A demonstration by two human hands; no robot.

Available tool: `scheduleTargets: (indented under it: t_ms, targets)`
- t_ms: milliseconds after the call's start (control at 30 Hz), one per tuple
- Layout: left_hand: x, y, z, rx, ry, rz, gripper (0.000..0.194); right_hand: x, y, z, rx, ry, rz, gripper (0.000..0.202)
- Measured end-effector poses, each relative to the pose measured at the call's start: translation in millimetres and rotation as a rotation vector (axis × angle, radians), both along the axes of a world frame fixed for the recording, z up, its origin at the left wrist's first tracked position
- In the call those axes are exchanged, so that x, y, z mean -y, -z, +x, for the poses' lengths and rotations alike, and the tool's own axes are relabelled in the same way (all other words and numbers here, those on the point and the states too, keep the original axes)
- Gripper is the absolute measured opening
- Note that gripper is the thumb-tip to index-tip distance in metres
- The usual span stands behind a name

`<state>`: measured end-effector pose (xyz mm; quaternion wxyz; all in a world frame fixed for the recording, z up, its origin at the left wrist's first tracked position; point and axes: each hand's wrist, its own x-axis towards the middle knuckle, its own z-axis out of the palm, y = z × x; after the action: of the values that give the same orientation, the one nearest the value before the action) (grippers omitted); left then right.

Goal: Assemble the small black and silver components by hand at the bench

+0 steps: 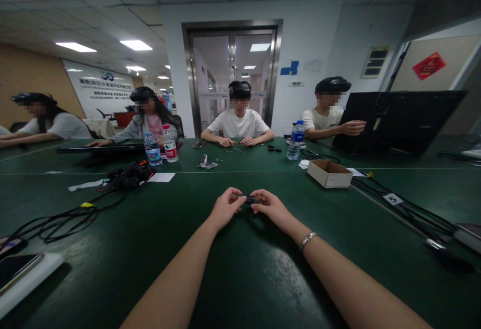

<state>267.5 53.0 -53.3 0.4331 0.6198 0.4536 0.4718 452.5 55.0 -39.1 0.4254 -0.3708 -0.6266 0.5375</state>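
Note:
Both my hands meet over the middle of the green table (240,269). A small dark object (249,200) sits between their fingertips; it is too small and dim to name. My left hand (227,206) is curled, thumb and fingers closed at the left end of the object. From the other side my right hand (271,206) pinches its right end, a silver bracelet (307,240) round that wrist. The fingers hide part of the object.
An open cardboard box (329,174) stands ahead right, near a water bottle (295,140). Black cables (406,209) run along the right; more cables (71,219) lie left. Metal pieces (208,163) lie ahead. Two bottles (170,143) stand left. Several people sit opposite; a monitor (394,121) is far right.

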Motion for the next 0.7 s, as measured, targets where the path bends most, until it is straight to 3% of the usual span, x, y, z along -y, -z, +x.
scheduleTargets:
  t_ms: [100, 433, 700]
  targets:
    - [1.7, -1.5, -0.2, 0.009, -0.004, 0.02, 0.041, -0.5, 0.6, -0.2, -0.031, -0.012, -0.012, 0.039]
    - [-3.7, 5.0, -0.9, 0.021, 0.026, 0.039, 0.029, -4.9, 5.6, 1.2, -0.043, 0.003, 0.005, 0.039]
    - [-3.7, 5.2, 0.7, -0.064, -0.024, 0.002, 0.038, -5.1, 6.1, 1.3, -0.039, 0.006, 0.005, 0.037]
